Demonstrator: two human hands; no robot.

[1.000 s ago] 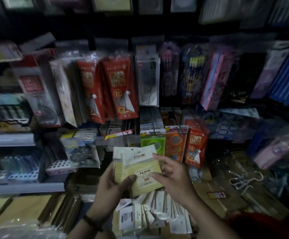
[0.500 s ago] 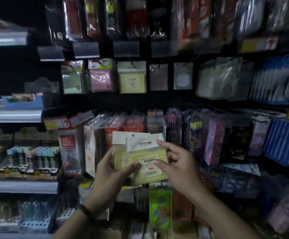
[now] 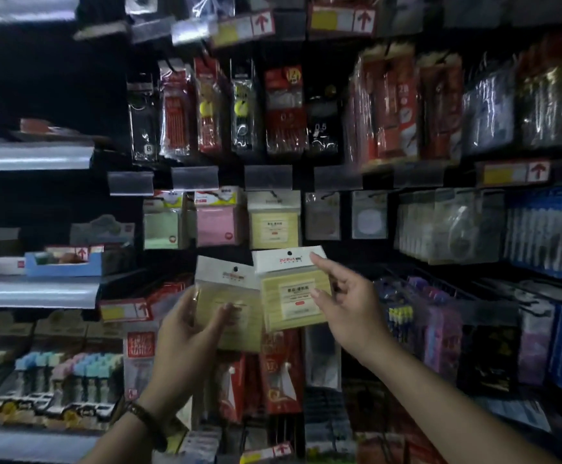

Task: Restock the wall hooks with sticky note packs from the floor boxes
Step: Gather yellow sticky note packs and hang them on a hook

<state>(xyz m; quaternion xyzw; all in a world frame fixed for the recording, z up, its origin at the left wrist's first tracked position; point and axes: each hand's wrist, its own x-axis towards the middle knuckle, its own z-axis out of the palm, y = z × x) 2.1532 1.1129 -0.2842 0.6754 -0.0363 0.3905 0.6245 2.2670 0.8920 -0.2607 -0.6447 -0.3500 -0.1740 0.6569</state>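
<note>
Now I have two yellow sticky note packs up in front of the wall. My right hand (image 3: 343, 303) grips the front pack (image 3: 293, 289): my thumb presses on its yellow face and my pointer finger touches its white top near the right corner. There is a small round hole in the middle of that white top. My left hand (image 3: 189, 329) is closed on the other pack (image 3: 226, 296), thumb on the front and fingers behind it. This pack sits a bit lower and to the left, and the front pack covers its right edge. I wear a dark band (image 3: 145, 423) on my left wrist.

Just above my packs, a row of packs hangs on the wall. A hanging yellow pack (image 3: 273, 222) that looks the same is right over the pack in my right hand, not touching it. Left of it hang a pink pack (image 3: 216, 219) and a green pack (image 3: 162, 222). Right of it are two clear bags (image 3: 344, 216), and I cannot tell what is inside. Higher up hang long red packs (image 3: 284, 108) and black ones. At the left edge of the wall are gray shelves (image 3: 31, 289), and a blue box (image 3: 63, 264) sits on one.
</note>
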